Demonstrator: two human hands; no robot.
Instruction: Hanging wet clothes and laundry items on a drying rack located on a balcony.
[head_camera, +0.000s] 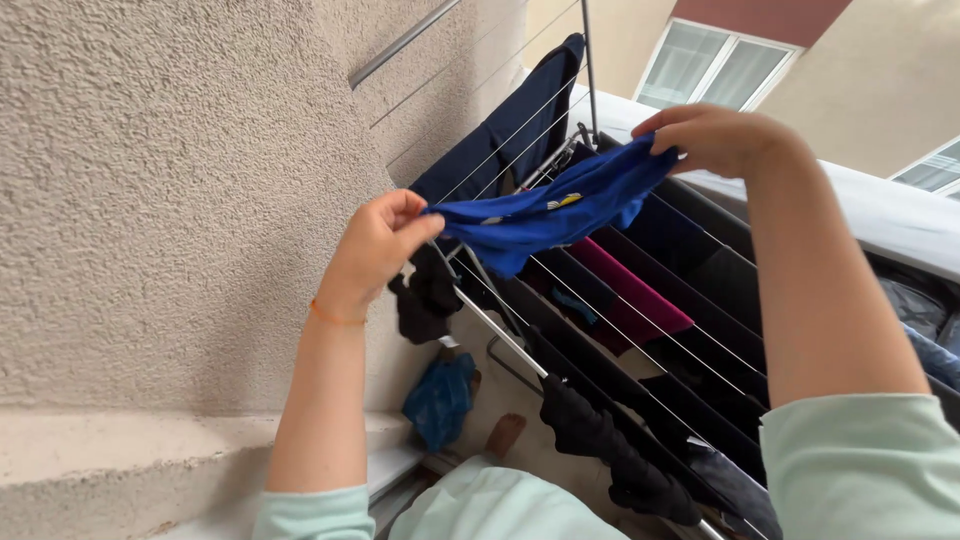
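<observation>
Rough beige plaster wall (170, 200) fills the left of the view, and a metal drying rack (600, 330) leans out from it, its thin wires running down to the right. Beyond the rack, a pale ledge (880, 215) and windows (715, 65) of another building show.

A person in pale green sleeves holds a blue cloth (550, 210) stretched above the rack's upper wires. The left hand (380, 245) pinches the cloth's left end, fingers closed tight on a small bunch of fabric. The right hand (715, 135) is closed on the other end, fingers curled over the top edge. The cloth sags slightly between them and seems not yet to rest on any wire.

On the rack hang a navy garment (510, 125) at the top, a magenta piece (630, 290) below the blue cloth, and black socks (425, 295) at the rack's near edge. More dark items (600, 440) hang lower down. A blue bag (440, 400) lies under the rack, near a bare foot (503, 433).

Risks, as I judge them: both holds are only on the ends, so a loosened pinch could let that end slip through the wires toward the floor. The cloth could also bunch on the wire rather than lie flat, or land on the magenta piece. The ledge is close beyond the rack, so a gust or a loose toss might carry the cloth over it. Bumping the socks could knock them down.
</observation>
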